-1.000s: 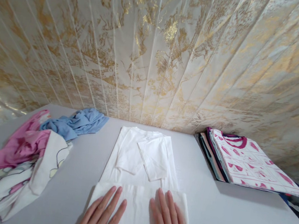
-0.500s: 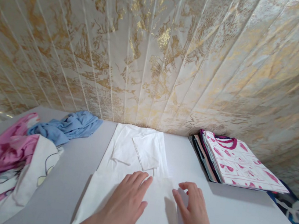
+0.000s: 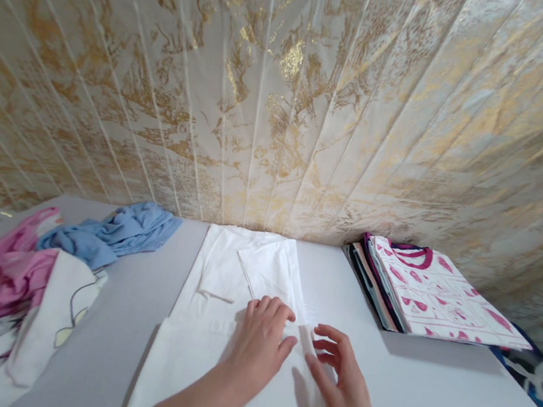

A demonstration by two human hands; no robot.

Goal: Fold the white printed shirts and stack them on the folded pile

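A white garment (image 3: 225, 386) lies folded in front of me, its near part turned up over the rest. Its far part (image 3: 268, 263) is spread flat, with the sleeves folded inward across it. My left hand (image 3: 260, 337) rests on the upper fold edge, fingers slightly bent and thumb apart, gripping nothing that I can see. At the garment's right edge is my right hand (image 3: 341, 375), with thumb and fingers apart. Its fingertips are at or just beside the cloth; firm contact cannot be made out.
On the right stands a stack of folded clothes (image 3: 450, 296), a pink-and-white printed top uppermost. Dark patterned fabric (image 3: 534, 382) lies beyond it. To the left are a crumpled blue cloth (image 3: 116, 232) and a heap of pink and white printed clothing (image 3: 0, 300). A gold-patterned curtain (image 3: 276, 96) hangs behind the table.
My left hand has slid right and slightly away from me across the fold. My right hand has shifted slightly left, against the garment's right edge. The view has moved a little.
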